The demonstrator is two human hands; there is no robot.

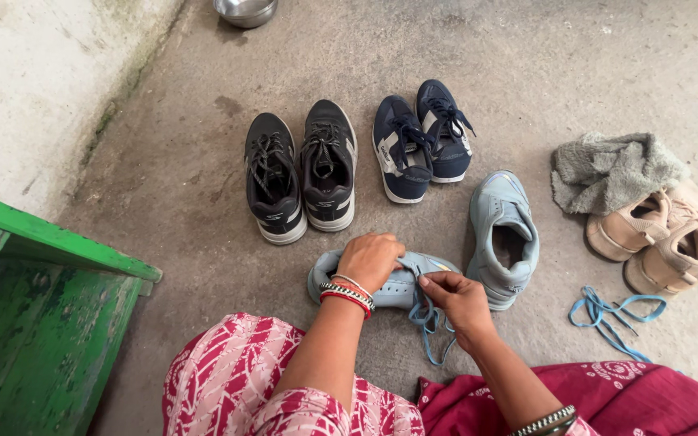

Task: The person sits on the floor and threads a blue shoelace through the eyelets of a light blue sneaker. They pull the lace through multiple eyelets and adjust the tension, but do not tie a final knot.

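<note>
Where the rough grey concrete floor [527, 64] fills most of the frame, a person in a red and white patterned garment [236, 379] sits at the bottom edge, both arms reaching forward. Just above the knees, in the lower centre, a light blue sneaker [393, 284] lies on its side; the left hand [369, 260] is clamped over its upper, fingers curled shut around it, while the right hand [458, 297] pinches a blue shoelace [428, 323] between thumb and fingertips, the lace hanging loose below the shoe. Its mate, a second light blue sneaker [502, 234], stands upright just to the right, its opening empty. A loose blue lace [611, 316] lies at lower right on bare floor. At lower left a green painted wooden bench [42, 323] hems in that side. Farther up, a black pair [300, 173] and a navy pair [422, 141] stand side by side mid-frame; at the right edge, beige shoes [660, 238] touch a grey towel [611, 169]. At top centre sits a steel bowl [244, 11], contents unseen, beside the pale wall [34, 81] at upper left.
</note>
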